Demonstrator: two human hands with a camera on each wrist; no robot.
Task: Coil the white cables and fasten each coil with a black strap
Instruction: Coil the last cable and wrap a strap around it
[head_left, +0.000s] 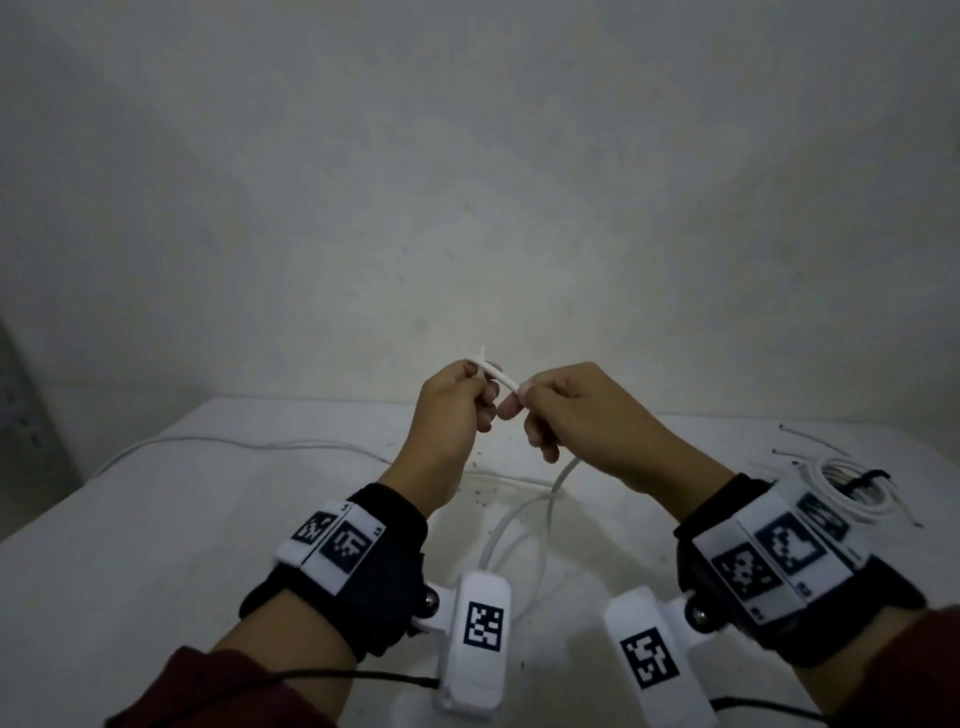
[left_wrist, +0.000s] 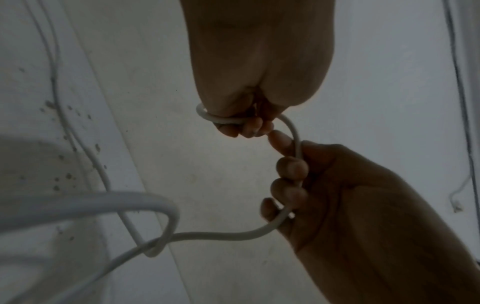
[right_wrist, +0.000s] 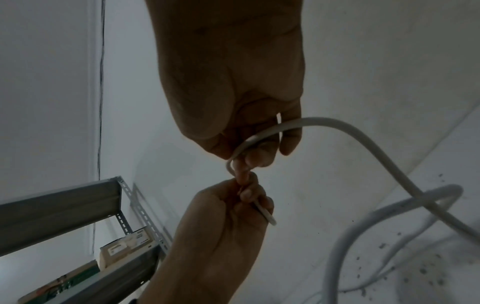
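Both hands are raised above the white table (head_left: 130, 545), and a white cable (head_left: 503, 380) is held between them. My left hand (head_left: 480, 387) pinches the cable's short end piece, which sticks up past its fingers. My right hand (head_left: 524, 400) grips the cable just beside it, fingers curled round it. In the left wrist view the cable (left_wrist: 296, 139) bends from my left hand (left_wrist: 246, 125) into my right hand (left_wrist: 291, 174). From there it hangs to the table in loose loops (head_left: 519, 514). In the right wrist view my right hand (right_wrist: 257, 152) is above my left hand (right_wrist: 246, 195).
A finished white coil (head_left: 826, 493) with a black strap (head_left: 875, 479) lies at the table's right. Several thin loose ties (head_left: 810, 436) lie behind it. Another stretch of white cable (head_left: 249, 444) runs along the far left. A metal shelf (right_wrist: 64, 201) stands to the left.
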